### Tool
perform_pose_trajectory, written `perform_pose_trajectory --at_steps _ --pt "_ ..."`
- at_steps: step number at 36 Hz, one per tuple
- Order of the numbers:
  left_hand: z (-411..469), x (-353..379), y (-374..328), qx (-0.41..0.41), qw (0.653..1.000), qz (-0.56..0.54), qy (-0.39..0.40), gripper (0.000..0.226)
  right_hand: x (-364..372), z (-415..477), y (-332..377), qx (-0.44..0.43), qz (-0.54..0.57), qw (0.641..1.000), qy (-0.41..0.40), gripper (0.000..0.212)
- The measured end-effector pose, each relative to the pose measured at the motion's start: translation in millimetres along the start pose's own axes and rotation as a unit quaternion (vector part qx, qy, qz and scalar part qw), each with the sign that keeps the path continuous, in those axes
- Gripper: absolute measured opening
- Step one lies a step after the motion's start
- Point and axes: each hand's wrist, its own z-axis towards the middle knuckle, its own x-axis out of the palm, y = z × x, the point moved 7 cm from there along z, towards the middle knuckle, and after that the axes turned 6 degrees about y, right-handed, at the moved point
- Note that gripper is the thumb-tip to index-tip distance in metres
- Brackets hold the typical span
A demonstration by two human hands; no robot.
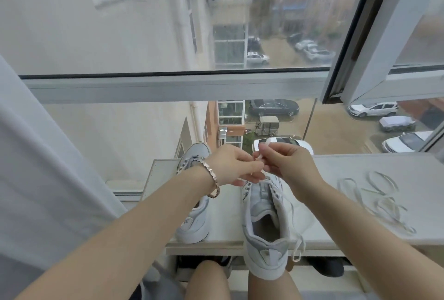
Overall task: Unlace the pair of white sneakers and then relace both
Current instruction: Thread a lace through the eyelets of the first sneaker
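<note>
Head view: left sneaker (194, 215) standing on bench (225, 218), parked behind forearm, waiting. Left hand (230, 167) and right hand (286, 162) both pinching lace tip (259, 156) above 2nd sneaker (264, 227), its heel overhanging bench edge toward knees for easy reach; likely straightening tip for threading. 1 pulled lace (377, 198) lying loose, far right.
</note>
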Motion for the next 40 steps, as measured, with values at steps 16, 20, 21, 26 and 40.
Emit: perform_pose_trajectory --at_steps 16,20,21,26,40 --pt "-0.9 -11.5 8.8 0.067 0.988 -0.049 -0.134 0.011 13.9 11.6 -27.2 0.084 0.047 0.992 0.083 0.02" --pt "-5.1 -4.3 23.9 0.016 0.964 0.124 -0.233 0.028 2.4 21.6 -30.0 0.061 -0.06 0.996 0.018 0.014" --pt "-5.5 3.5 30.6 -0.011 0.959 0.17 -0.225 0.037 -0.1 24.5 -31.2 0.053 -0.063 0.997 0.005 0.015" --pt "-9.0 36.3 60.1 -0.028 0.965 0.161 -0.205 0.02 -3.3 28.8 -42.4 0.063 -0.065 0.996 -0.001 0.01" --pt "-22.3 41.3 56.8 0.079 0.949 0.187 -0.24 0.017 -24.9 6.5 -61.1 0.092 -0.072 0.993 -0.015 0.014"
